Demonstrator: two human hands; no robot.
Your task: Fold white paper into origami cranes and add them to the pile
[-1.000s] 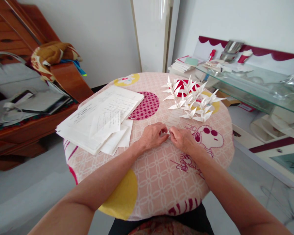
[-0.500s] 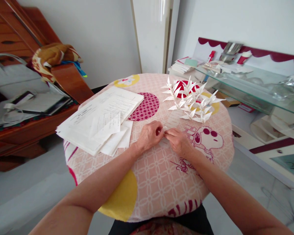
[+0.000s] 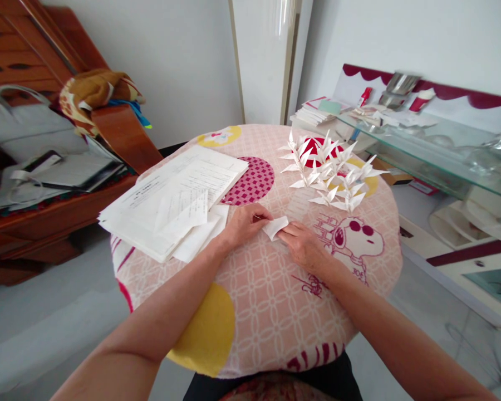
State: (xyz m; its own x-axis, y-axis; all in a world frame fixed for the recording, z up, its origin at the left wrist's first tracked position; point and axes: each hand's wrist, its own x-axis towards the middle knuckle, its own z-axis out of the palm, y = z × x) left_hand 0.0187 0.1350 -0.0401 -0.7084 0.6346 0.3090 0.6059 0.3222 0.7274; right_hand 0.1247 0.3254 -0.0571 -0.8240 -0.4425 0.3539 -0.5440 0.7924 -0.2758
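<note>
A small folded piece of white paper (image 3: 275,226) is held between my two hands above the middle of the round table. My left hand (image 3: 247,223) pinches its left side, thumb and fingers closed. At its right edge my right hand (image 3: 303,244) grips it with the fingertips. Beyond my right hand stands a group of several white paper cranes (image 3: 326,172), wings spread. Left of my left hand lies a stack of printed papers (image 3: 171,200), with loose smaller sheets (image 3: 192,239) by its near corner.
A pink patterned cloth (image 3: 271,312) covers the round table. To the right is a glass shelf (image 3: 438,150) with a metal pot (image 3: 402,83) and a paper cup (image 3: 421,100). A wooden bench (image 3: 121,145) at left bears a bag (image 3: 29,120) and a laptop-like flat device (image 3: 73,172).
The white paper, mostly hidden by my fingers earlier, now shows plainly between my hands. My left hand has shifted a little left, and the hands are farther apart.
</note>
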